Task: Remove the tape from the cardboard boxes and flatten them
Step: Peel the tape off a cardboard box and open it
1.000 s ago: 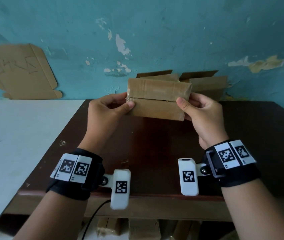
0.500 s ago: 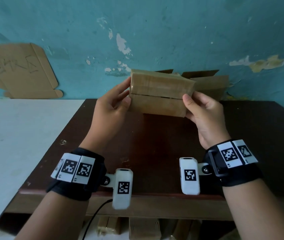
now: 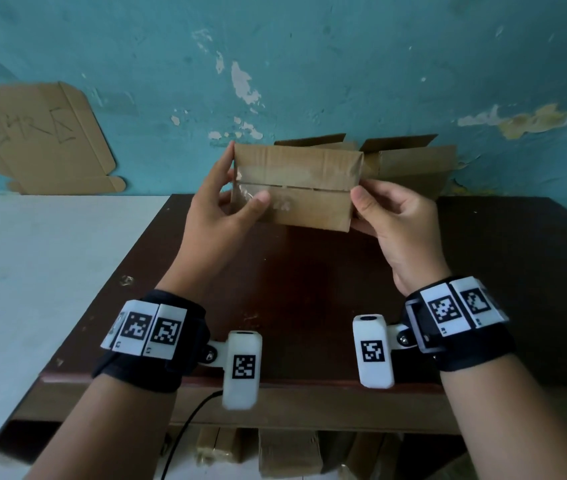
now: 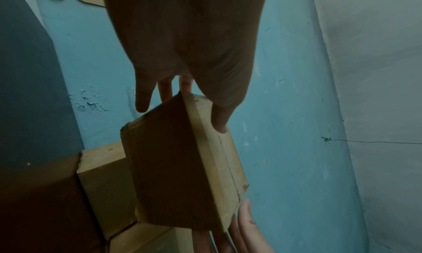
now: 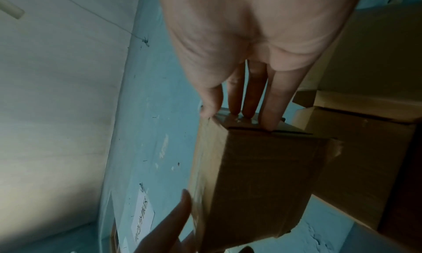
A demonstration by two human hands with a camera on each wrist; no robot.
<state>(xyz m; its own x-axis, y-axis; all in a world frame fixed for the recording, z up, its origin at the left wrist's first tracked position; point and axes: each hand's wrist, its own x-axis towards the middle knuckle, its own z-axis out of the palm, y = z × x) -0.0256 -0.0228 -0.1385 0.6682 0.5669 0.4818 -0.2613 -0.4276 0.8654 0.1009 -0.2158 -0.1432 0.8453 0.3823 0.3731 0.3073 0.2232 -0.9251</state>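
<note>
A small closed cardboard box [image 3: 296, 188] is held up above the dark table [image 3: 309, 289], its seam covered by clear tape [image 3: 275, 199]. My left hand [image 3: 230, 199] grips the box's left end, thumb on the taped front face and fingers behind. My right hand [image 3: 375, 209] grips the right end, thumb at the front edge. In the left wrist view the box [image 4: 182, 166] hangs below my left hand [image 4: 180, 101]. In the right wrist view my right hand [image 5: 239, 110] holds the box [image 5: 258, 181] by its end, where tape shines.
Two opened cardboard boxes [image 3: 410, 164] stand against the teal wall at the table's back. A flattened cardboard sheet [image 3: 36, 136] leans on the wall at the left, above a white surface [image 3: 43, 265]. More cardboard [image 3: 289, 455] lies under the table.
The box has been turned in both hands, so its taped seam face now points toward me. My left thumb has moved onto that front face. The box sits slightly lower.
</note>
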